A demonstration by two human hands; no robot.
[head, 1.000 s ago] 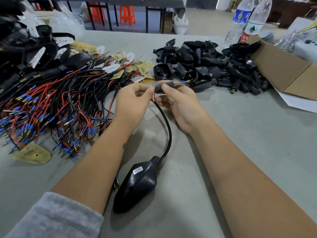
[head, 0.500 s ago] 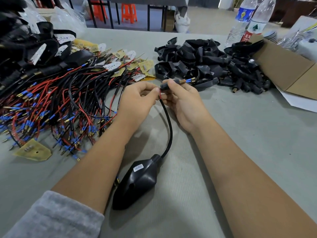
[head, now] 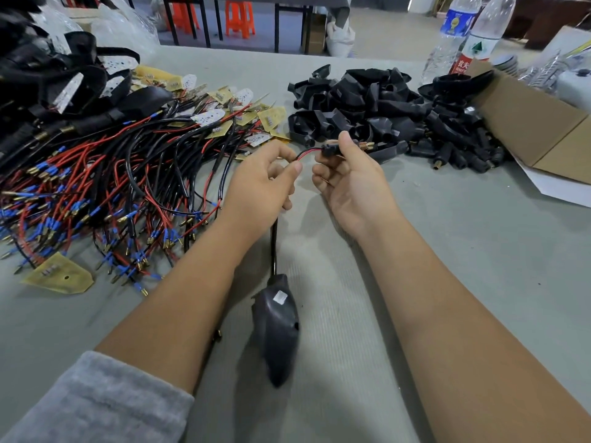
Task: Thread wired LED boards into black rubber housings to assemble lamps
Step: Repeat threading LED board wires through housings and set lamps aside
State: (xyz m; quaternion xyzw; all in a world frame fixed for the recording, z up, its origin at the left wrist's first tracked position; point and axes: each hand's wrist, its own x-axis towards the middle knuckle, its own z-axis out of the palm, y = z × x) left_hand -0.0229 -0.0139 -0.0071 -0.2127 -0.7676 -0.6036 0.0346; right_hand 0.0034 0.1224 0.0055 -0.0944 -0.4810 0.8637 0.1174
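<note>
Your left hand (head: 260,183) is pinching the red-and-black wire pair (head: 307,152); your right hand (head: 347,174) is gripping the small black rubber sleeve (head: 330,148), mid-threading; next, I judge, you'll be pulling the wires fully through.

Two clear plastic water bottles (head: 460,39) are stood side by side at the far right of the grey table (head: 479,266), one labelled blue, the other red and white with a green mark. Just right of the bottles, an opened brown cardboard box (head: 537,123) is laid on the table, with white paper (head: 556,190) beneath its near flap. Beyond the table's far edge, orange plastic stools (head: 240,17) and a white sack (head: 340,36) are seen on the floor. Crumpled clear plastic bags (head: 121,30) are heaped at the table's far left.
</note>
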